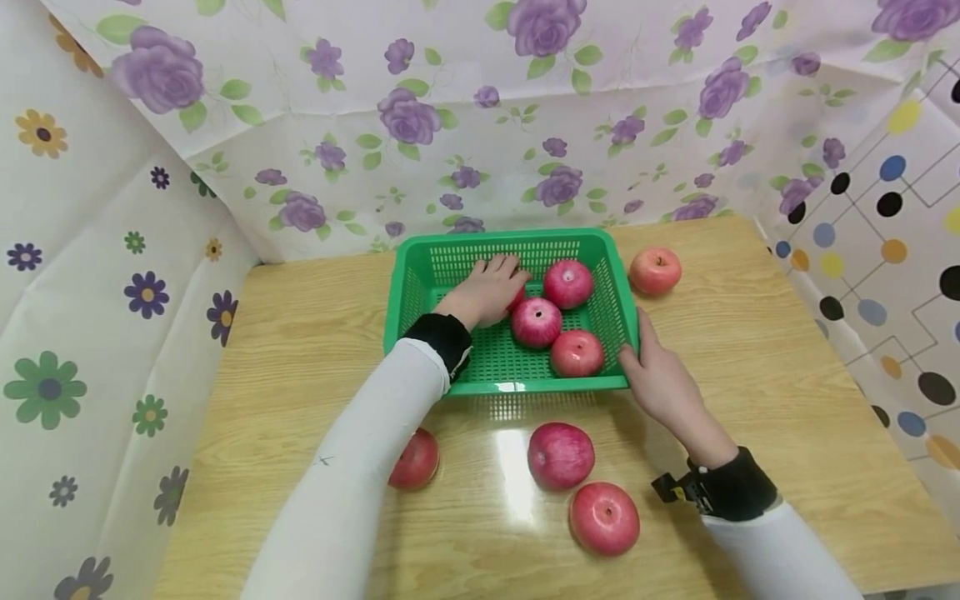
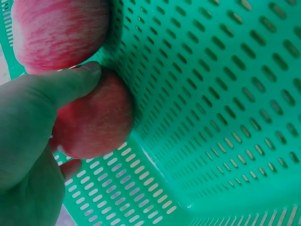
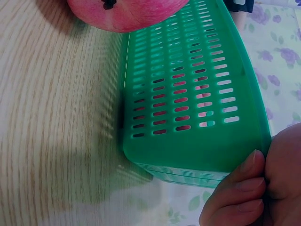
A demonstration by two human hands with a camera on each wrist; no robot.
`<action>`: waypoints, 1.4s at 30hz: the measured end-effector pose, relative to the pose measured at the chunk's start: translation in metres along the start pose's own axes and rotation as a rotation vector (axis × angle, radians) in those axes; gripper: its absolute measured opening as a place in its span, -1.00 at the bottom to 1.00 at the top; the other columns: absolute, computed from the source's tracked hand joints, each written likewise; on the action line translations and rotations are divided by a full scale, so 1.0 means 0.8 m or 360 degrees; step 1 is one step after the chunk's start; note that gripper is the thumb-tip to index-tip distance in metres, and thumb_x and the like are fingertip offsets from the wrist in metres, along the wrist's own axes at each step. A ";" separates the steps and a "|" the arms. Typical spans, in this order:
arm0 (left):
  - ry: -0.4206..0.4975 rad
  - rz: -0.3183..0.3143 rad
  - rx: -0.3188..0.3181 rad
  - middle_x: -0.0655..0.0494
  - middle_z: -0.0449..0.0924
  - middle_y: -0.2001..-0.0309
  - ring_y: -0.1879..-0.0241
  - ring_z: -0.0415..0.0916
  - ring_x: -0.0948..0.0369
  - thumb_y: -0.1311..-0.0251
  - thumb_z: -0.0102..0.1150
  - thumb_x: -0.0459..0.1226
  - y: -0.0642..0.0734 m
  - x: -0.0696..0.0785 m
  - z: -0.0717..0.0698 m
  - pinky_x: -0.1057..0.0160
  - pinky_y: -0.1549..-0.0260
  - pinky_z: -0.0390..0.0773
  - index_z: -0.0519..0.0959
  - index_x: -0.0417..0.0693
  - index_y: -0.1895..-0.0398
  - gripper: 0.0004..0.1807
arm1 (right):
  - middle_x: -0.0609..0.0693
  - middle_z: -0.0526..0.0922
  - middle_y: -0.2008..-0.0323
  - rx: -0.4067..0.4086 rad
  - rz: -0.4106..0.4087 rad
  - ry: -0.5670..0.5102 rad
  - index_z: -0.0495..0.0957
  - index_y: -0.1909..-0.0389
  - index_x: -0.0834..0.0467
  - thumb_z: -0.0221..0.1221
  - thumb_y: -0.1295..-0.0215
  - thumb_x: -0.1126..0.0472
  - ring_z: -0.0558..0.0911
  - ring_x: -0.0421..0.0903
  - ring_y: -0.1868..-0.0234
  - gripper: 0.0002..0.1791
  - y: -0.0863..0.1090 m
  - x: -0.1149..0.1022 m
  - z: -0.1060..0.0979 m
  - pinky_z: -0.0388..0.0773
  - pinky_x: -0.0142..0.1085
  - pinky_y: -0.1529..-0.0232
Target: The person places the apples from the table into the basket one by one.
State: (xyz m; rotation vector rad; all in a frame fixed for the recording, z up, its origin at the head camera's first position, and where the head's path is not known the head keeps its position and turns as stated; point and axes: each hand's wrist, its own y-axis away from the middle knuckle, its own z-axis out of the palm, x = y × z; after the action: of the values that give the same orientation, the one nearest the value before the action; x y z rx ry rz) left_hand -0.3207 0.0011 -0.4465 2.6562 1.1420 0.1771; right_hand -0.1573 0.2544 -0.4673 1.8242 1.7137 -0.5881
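A green plastic basket [image 1: 465, 388] with slotted walls stands on the wooden table. Inside it, my left hand [image 1: 483, 292] grips a red apple [image 2: 96, 120], thumb across its top; in the head view the hand hides most of this apple. Three other apples are to the right of that hand: one at the back [image 1: 568, 283], a dark pink one [image 1: 536, 323] in the middle and one near the front wall [image 1: 577, 354]. My right hand [image 1: 663, 379] holds the basket's right rim near the front corner, with fingers against the outer wall [image 3: 188, 146].
In front of the basket lie a dark pink apple [image 1: 561, 456], a red apple [image 1: 605, 518] and another apple [image 1: 414, 460] partly covered by the left sleeve. A paler apple [image 1: 656, 271] sits outside the back right corner. Flower-patterned sheeting [image 1: 450, 175] rises behind the table [image 1: 300, 333].
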 end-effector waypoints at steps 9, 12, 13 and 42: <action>0.0010 0.0020 0.0067 -0.04 0.00 -0.48 -0.49 -0.12 -0.06 -0.43 0.06 -0.15 0.002 -0.003 0.006 -0.17 -0.42 -0.04 0.14 0.14 -0.51 -0.37 | 0.39 0.44 -0.25 -0.0017 0.0010 0.0016 -0.30 -0.61 -0.02 -0.25 -0.56 -0.03 0.60 0.16 0.20 -0.27 0.002 -0.002 0.001 0.47 -0.20 0.55; 0.0013 0.0025 0.0076 -0.05 -0.01 -0.48 -0.49 -0.12 -0.06 -0.36 0.18 -0.16 0.003 -0.004 0.006 -0.18 -0.42 -0.04 0.13 0.14 -0.52 -0.28 | 0.39 0.44 -0.24 -0.0018 0.0005 0.0020 -0.30 -0.61 -0.01 -0.26 -0.56 -0.02 0.59 0.16 0.21 -0.28 0.003 -0.003 0.001 0.46 -0.21 0.56; 0.0013 0.0023 0.0075 -0.05 -0.01 -0.48 -0.49 -0.12 -0.06 -0.35 0.20 -0.17 0.003 -0.004 0.005 -0.18 -0.43 -0.04 0.13 0.15 -0.52 -0.27 | 0.40 0.43 -0.25 -0.0021 0.0003 0.0018 -0.31 -0.61 0.00 -0.26 -0.56 -0.02 0.59 0.16 0.22 -0.27 0.003 -0.003 0.001 0.46 -0.21 0.57; 0.0272 0.0026 0.0166 -0.02 -0.12 -0.54 -0.52 -0.20 -0.02 -0.23 0.32 -0.21 0.044 -0.021 -0.039 -0.16 -0.42 -0.06 0.09 0.25 -0.54 -0.13 | 0.37 0.45 -0.23 -0.0019 -0.0009 0.0001 -0.28 -0.61 -0.01 -0.25 -0.55 -0.03 0.58 0.15 0.25 -0.27 0.001 -0.005 -0.002 0.44 -0.19 0.59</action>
State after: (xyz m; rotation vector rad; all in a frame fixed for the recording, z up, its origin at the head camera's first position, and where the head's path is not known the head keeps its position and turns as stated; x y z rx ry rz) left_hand -0.3139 -0.0292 -0.4070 2.7874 1.2119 0.3630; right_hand -0.1570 0.2522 -0.4633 1.8119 1.7196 -0.5789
